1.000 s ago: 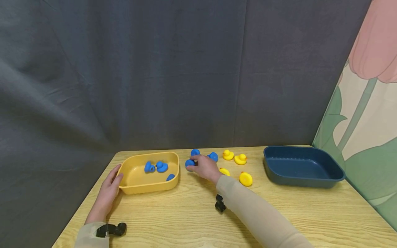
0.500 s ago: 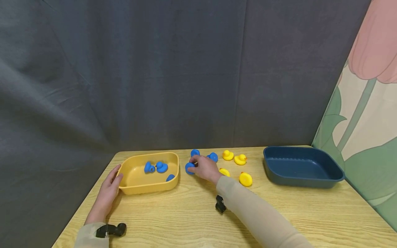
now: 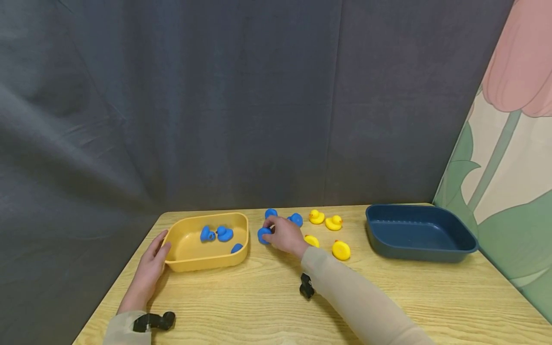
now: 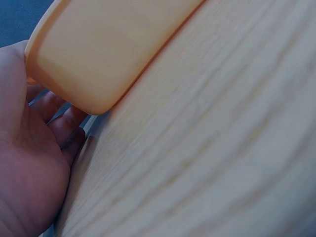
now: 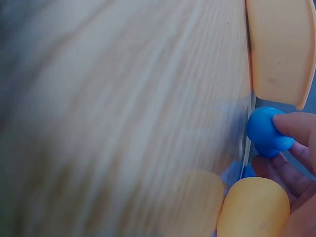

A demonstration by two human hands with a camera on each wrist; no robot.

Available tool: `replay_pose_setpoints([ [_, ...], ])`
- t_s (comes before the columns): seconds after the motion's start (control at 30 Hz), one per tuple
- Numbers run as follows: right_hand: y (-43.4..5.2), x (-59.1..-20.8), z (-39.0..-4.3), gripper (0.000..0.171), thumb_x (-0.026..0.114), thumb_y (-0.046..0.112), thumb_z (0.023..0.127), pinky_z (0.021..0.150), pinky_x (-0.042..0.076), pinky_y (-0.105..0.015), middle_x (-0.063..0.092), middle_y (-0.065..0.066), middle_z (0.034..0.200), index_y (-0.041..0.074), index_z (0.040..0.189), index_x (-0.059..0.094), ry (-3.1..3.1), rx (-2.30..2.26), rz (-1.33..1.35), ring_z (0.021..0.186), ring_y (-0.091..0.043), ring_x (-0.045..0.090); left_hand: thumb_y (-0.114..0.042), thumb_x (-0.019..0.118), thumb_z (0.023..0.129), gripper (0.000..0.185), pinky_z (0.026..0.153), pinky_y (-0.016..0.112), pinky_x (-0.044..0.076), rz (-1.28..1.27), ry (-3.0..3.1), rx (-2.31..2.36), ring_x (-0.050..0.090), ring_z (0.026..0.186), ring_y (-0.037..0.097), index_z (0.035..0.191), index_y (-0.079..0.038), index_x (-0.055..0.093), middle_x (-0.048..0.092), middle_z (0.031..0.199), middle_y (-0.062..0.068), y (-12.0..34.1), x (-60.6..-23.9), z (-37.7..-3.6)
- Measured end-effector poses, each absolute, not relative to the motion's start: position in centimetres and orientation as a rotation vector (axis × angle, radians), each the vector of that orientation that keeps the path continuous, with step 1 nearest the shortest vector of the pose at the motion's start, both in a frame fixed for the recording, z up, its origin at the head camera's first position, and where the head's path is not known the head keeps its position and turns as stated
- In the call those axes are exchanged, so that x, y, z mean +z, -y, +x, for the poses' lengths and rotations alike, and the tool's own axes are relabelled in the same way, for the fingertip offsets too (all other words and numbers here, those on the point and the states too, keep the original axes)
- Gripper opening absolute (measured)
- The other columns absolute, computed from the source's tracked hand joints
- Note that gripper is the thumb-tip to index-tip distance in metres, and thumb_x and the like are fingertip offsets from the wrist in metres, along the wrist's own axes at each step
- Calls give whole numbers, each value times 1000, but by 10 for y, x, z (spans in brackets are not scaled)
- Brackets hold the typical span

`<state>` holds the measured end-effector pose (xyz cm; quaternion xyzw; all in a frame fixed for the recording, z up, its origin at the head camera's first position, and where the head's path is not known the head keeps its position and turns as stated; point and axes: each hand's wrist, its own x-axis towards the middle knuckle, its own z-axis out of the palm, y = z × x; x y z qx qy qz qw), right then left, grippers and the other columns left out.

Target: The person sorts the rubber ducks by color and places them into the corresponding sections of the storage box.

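My right hand (image 3: 285, 235) reaches to the middle of the table and pinches a blue rubber duck (image 3: 263, 235) between thumb and fingers. In the right wrist view the duck (image 5: 264, 127) is tipped, its rounded base facing the camera. My left hand (image 3: 149, 263) rests at the left end of a yellow tray (image 3: 202, 261), thumb at the rim corner and fingers along the outer wall. Three blue ducks (image 3: 224, 233) lie inside that tray. Behind the right hand are two more blue ducks, one at the back (image 3: 270, 213) and one to the right (image 3: 296, 219).
Several yellow rubber ducks (image 3: 341, 250) lie right of the hand, one partly hidden by it. A dark blue tray (image 3: 424, 254) stands at the table's right. Grey curtain (image 3: 258, 105) hangs behind the wooden table (image 3: 224, 306), and a flower-patterned cloth (image 3: 517, 191) hangs at right.
The pinched blue duck has shifted slightly toward the table's front, with the right thumb and fingers moving a little on it. My left hand and the trays have stayed in place.
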<state>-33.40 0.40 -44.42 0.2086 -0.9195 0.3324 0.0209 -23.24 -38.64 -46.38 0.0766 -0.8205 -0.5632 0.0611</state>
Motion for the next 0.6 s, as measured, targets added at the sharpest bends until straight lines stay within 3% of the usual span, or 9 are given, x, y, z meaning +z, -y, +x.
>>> replay_pose_setpoints([
  [0.17,-5,-443,-333,18,84,23,102,87,58,-39,73,1,104,16,115,74,2804,1054,645,94,-17,66,-38,44,121,70,136,51,16,236,2484,-1698,10,169,32,180,-19,10,8,185,10,386,-464,-233],
  [0.33,-4,-437,-331,17,84,20,102,98,59,-44,75,-2,113,16,114,72,2738,1148,641,107,-24,71,-38,44,121,70,136,51,16,243,2485,-1696,9,169,32,180,-20,11,8,185,9,386,-464,-233],
  [0.6,3,-419,-323,17,82,21,103,102,58,-48,73,-3,118,16,114,71,2664,1262,639,112,-28,70,-39,44,121,70,136,51,16,239,2488,-1700,8,169,31,180,-22,10,7,185,8,387,-464,-233],
])
